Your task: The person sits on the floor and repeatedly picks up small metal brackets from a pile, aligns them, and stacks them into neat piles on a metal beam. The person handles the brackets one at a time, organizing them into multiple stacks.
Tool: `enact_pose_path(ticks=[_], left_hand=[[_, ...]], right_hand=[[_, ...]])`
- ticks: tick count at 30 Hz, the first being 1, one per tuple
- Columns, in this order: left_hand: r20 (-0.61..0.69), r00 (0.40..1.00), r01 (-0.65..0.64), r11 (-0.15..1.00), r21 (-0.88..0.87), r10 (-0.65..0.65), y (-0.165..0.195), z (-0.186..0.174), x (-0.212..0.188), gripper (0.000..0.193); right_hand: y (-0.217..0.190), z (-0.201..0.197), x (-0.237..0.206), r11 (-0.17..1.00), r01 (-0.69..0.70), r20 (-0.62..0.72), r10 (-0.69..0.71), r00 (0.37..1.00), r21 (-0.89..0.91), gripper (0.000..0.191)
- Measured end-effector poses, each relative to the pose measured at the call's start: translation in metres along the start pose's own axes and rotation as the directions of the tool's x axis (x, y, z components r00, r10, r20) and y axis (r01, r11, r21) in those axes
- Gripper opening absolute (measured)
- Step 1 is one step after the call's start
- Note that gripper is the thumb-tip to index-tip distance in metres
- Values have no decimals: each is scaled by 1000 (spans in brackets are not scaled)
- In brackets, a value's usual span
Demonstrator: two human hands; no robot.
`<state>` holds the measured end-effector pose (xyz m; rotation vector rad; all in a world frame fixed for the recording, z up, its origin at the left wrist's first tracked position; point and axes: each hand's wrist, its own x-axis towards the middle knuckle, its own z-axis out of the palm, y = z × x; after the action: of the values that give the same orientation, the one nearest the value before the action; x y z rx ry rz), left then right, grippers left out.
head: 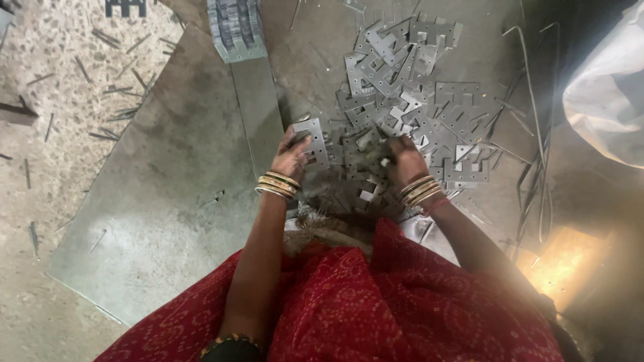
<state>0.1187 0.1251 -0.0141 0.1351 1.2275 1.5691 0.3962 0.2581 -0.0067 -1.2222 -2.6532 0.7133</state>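
Observation:
A heap of flat grey stamped metal plates [409, 87] with notches and small holes lies on the floor ahead of me. My left hand [292, 155] grips one such plate [312, 137] at the heap's left edge, holding it tilted up. My right hand [402, 159] is curled down in the pile, fingers closed on a few plates [369, 151]. Both wrists carry gold bangles. Red patterned cloth covers my lap below the arms.
A large grey metal sheet [168, 201] lies on the floor at left. A neat stack of plates [236, 27] rests at the top centre. Thin metal rods [537, 121] lie at right, beside a white sack [607, 100]. Scrap strips litter the speckled floor [60, 74].

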Motion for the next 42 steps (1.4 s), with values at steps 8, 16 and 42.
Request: enact_pose_path(ticks=[8,16,42], left_hand=[[242,961,173,972,-157,-132,-12,14,-14,80],[158,969,209,970,-128,-188,-17,14,-14,109],[-106,949,291,954,-76,-298,-16,-12,-27,106]], right_hand=[[-1,-49,-5,832,-196,99,169,981,518,36],[-68,-25,25,961,-253,355,276,893,-111,38],[-84,-33,36,990,82,256,-109,961,115,50]])
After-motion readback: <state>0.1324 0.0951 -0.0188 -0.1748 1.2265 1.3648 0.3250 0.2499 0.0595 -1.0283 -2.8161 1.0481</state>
